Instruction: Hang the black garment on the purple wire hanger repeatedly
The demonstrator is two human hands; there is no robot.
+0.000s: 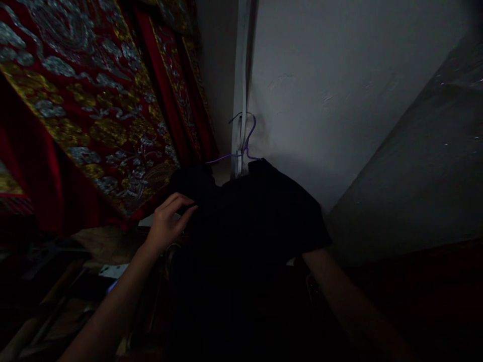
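Note:
A black short-sleeved shirt [264, 211] hangs from a thin purple wire hanger [249, 136], whose hook loops about a narrow pale strip at the wall. My left hand [169, 218] is at the shirt's left shoulder, thumb and fingers pinched on the dark cloth. My right forearm [326, 269] goes in under the hem of the right sleeve. The cloth covers my right hand, so its fingers do not show. Below the chest, the shirt melts into deep shadow and its lower edge cannot be made out.
Red cloth [113, 110] with gold and silver sequin embroidery hangs at the left. A pale wall [309, 90] stands behind the hanger, with a greyer slanted area to the right. Dim clutter, including a small pale object [113, 271], lies at the lower left.

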